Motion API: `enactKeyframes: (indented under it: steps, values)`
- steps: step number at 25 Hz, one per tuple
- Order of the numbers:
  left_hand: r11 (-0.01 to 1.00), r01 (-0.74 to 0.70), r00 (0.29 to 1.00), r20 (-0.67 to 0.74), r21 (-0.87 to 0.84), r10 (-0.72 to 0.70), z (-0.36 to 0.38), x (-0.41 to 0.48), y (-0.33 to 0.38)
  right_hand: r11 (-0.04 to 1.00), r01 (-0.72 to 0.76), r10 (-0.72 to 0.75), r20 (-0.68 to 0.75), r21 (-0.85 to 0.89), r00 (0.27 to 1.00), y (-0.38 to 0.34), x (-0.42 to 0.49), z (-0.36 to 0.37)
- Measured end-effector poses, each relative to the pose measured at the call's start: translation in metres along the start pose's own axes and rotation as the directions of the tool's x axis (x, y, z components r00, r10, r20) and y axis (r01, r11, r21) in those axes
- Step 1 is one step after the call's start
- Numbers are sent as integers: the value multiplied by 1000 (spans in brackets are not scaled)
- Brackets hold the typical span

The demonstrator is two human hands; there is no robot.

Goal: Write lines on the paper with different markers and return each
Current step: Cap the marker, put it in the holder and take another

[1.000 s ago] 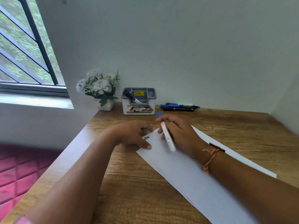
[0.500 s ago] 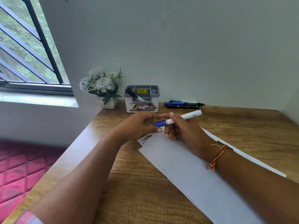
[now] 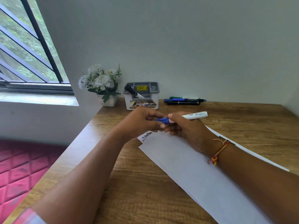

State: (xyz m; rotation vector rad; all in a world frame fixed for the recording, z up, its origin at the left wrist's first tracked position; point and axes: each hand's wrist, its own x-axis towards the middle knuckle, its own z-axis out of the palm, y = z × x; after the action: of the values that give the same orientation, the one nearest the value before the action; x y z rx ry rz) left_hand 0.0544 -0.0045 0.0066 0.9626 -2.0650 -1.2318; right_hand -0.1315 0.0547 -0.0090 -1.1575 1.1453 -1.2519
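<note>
A white marker with a blue cap is held level above the paper. My right hand grips the white barrel. My left hand pinches the blue cap end. The white sheets lie slantwise on the wooden desk, with a short black scribble at their far corner. A grey marker holder at the back carries one black-capped marker. Three more markers lie by the wall to its right.
A small white pot of white flowers stands left of the holder. The desk's left edge drops to a red quilted surface. A barred window is at the left, and walls close the desk's back and right.
My right hand lifted the marker off the paper and turned it level. My left hand left the paper and took hold of the blue cap end.
</note>
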Motion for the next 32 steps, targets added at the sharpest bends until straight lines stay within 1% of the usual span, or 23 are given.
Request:
enactKeyframes:
  steps: [2, 4, 6, 10, 12, 14, 15, 16, 18, 20, 21, 23, 25, 29, 32]
  values:
    - [1000, -19, 1000, 23, -11, 19, 2, 0, 0, 999, 12, -11, 24, -32, 1000, -2, -2, 2]
    - [997, 2, 999, 42, -83, 2, 5, 0, -1, 998, 9, -7, 26, -60, 1000, -2, -2, 3]
    - [984, 34, 998, 57, -173, -24, 7, -1, -2, 1000, -15, 16, 28, -20, 999, -2, -2, 3]
    - [969, 76, 994, 100, -234, -54, 3, 0, -2, 993, -55, 53, 28, 101, 998, -1, -2, 2]
    - [959, 100, 990, 121, -264, -70, -1, -1, -1, 995, -65, 64, 27, 72, 998, -1, 0, 4]
    - [961, 74, 997, 51, -266, -63, -9, -2, 0, 996, -80, 80, 12, 43, 997, -1, 2, 3]
    - [967, 59, 998, -9, -246, -63, -15, -3, 0, 996, -76, 76, -1, 52, 997, 0, 3, 2]
    - [981, 56, 995, -66, -188, -70, -21, -4, -2, 996, -62, 63, -9, 60, 998, 0, 4, 1]
    - [994, 108, 985, -133, -3, -108, -29, -5, -6, 1000, -18, 18, -20, 6, 1000, 2, 5, 0]
    - [963, 200, 975, -130, 179, -179, -28, -3, -10, 995, 26, -28, -16, -99, 999, 3, 5, 1]
    - [929, 238, 970, -122, 282, -212, -25, -2, -12, 987, 50, -52, -4, -152, 999, 4, 4, 1]
    - [853, 259, 965, -84, 454, -248, -22, 0, -10, 950, 102, -102, 15, -296, 995, 5, 2, 2]
    - [824, 246, 965, -45, 510, -260, -19, 1, -5, 901, 118, -113, 35, -417, 993, 6, 2, 3]
    - [810, 254, 960, -37, 528, -277, -16, 3, -4, 860, 98, -94, 34, -500, 995, 10, 5, 9]
    - [807, 245, 961, -29, 538, -273, -16, 5, -8, 861, 102, -105, 22, -499, 994, 13, 5, 10]
